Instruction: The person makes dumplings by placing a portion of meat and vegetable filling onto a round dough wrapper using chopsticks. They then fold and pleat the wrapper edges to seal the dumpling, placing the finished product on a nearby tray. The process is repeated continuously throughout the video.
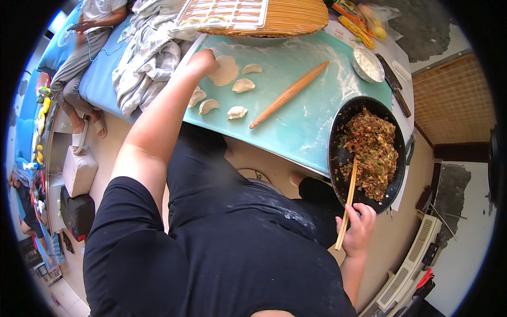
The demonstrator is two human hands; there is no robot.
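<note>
My right hand (358, 230) is closed round a pair of wooden chopsticks (346, 214). Their tips reach into the brown minced filling (371, 153) in a black pan (337, 113) at the table's right edge. Across the mat, my left hand (203, 62) is beside a flat, round dumpling wrapper (225, 71), at its left edge. The fingers of that hand are mostly hidden, so I cannot see whether they grip it. Several folded dumplings (243, 85) lie near my left forearm. A tapered wooden rolling pin (289, 95) rests diagonally between them and the pan.
A floured turquoise mat (311, 134) covers the table. At the far side sits a round woven tray (298, 18) with a clear plastic divided tray (227, 11) on it. A bowl of flour (368, 64) and a knife (395, 84) are far right. Another person (87, 47) sits at far left.
</note>
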